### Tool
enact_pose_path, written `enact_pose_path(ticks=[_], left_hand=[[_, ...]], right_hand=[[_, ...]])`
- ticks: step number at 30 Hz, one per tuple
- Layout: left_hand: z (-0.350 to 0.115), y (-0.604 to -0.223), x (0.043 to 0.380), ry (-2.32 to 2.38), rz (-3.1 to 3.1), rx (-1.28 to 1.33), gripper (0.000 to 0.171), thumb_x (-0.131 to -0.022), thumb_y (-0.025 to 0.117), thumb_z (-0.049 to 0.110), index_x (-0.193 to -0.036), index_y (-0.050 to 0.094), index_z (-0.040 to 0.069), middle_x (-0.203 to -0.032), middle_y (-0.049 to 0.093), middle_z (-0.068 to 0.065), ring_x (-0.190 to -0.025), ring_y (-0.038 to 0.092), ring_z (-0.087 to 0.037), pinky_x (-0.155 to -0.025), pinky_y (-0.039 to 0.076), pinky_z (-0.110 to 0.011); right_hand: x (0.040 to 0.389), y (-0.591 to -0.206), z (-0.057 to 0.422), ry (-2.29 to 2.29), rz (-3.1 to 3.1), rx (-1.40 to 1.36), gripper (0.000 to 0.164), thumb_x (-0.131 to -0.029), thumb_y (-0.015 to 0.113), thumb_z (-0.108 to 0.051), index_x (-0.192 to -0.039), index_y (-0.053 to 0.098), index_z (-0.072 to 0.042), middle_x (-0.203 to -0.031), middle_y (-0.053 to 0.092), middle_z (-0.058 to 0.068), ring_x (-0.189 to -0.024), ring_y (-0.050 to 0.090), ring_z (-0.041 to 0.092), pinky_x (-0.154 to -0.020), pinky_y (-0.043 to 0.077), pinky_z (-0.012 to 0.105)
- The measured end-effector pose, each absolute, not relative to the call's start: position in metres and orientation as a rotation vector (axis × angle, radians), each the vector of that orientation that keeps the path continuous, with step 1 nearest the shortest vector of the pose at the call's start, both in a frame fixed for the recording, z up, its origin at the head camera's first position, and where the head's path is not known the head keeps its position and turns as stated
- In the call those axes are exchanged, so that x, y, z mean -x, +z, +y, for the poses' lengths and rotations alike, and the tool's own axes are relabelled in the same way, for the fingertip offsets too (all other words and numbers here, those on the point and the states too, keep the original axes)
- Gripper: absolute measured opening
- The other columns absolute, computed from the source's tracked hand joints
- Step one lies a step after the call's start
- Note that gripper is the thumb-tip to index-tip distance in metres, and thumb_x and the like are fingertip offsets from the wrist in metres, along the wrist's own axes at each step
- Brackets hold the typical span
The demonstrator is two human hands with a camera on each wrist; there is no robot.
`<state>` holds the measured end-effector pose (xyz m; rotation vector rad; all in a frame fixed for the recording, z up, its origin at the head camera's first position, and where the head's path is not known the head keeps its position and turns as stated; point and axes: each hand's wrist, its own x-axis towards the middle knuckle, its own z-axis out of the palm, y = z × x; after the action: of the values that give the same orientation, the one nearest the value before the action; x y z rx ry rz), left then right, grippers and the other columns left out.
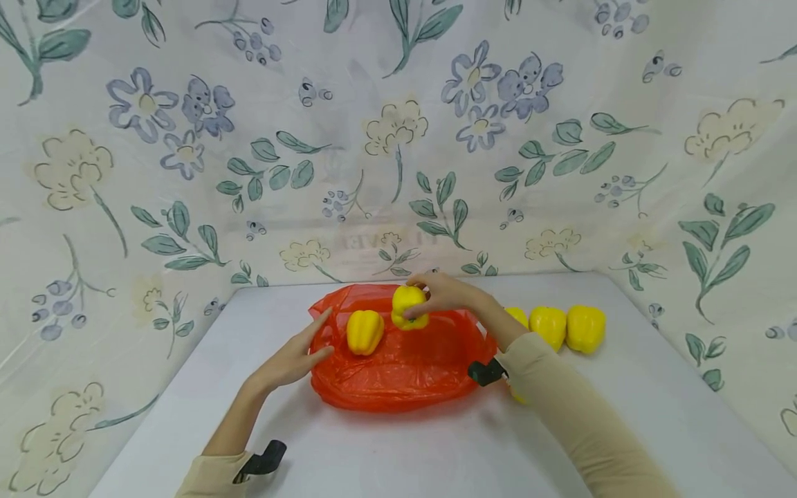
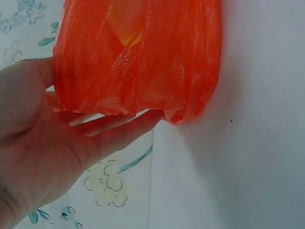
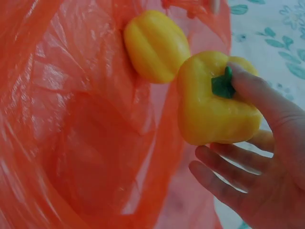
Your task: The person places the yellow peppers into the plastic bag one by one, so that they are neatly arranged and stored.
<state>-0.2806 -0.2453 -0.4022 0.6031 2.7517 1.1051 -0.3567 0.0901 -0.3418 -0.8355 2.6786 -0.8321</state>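
Note:
My right hand (image 1: 453,293) grips a yellow bell pepper (image 1: 407,303) above the red plastic bag (image 1: 398,387). In the right wrist view the thumb presses beside the pepper's green stem (image 3: 223,86), with the fingers on its other side. Another yellow bell pepper (image 1: 365,333) lies inside the bag, toward its left end. At the bag's left side, my left hand (image 1: 288,361) has thumb and fingers spread apart. Its fairly straight fingers (image 2: 128,131) touch the red plastic from outside, partly hidden behind it in the left wrist view.
Several more yellow bell peppers (image 1: 548,328) stand on the white table (image 1: 398,456) to the right of the bag, some partly covered by my right arm. A flower-patterned sheet (image 1: 398,138) hangs behind the table's far edge.

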Motion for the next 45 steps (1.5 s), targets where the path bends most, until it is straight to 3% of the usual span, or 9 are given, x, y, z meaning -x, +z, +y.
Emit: enact_pose_path(ticks=[12,30,45], left_hand=[[-0.245,-0.399,0.283,1.091,2.772,-0.629,0.076,-0.098,0.058,0.019,-0.159,0.012,0.017,-0.163,0.018,-0.018,-0.148,0.023,-0.045,-0.109,0.036,-0.063],[-0.245,-0.400,0.283,1.102,2.763,-0.623,0.076,-0.098,0.058,0.018,-0.159,0.012,0.019,-0.163,0.019,-0.017,-0.147,0.024,-0.045,-0.108,0.037,-0.062],[-0.245,-0.402,0.281,1.108,2.760,-0.631,0.077,-0.098,0.059,0.018,-0.159,0.012,0.017,-0.163,0.019,-0.018,-0.148,0.023,-0.044,-0.109,0.036,-0.063]], right_hand=[[0.363,-0.360,0.070,-0.815,2.672,0.761,0.067,-0.079,0.080,-0.043,-0.134,0.054,-0.014,-0.128,0.060,0.002,-0.109,0.056,0.018,-0.101,0.050,0.035],[0.366,-0.380,0.055,-0.788,2.692,0.612,0.083,-0.078,0.079,-0.048,-0.145,0.045,-0.013,-0.145,0.051,0.007,-0.127,0.050,0.026,-0.114,0.040,0.044],[0.361,-0.391,0.039,-0.804,2.690,0.671,0.075,-0.077,0.082,-0.041,-0.138,0.049,-0.010,-0.135,0.057,0.006,-0.116,0.054,0.022,-0.107,0.047,0.038]])
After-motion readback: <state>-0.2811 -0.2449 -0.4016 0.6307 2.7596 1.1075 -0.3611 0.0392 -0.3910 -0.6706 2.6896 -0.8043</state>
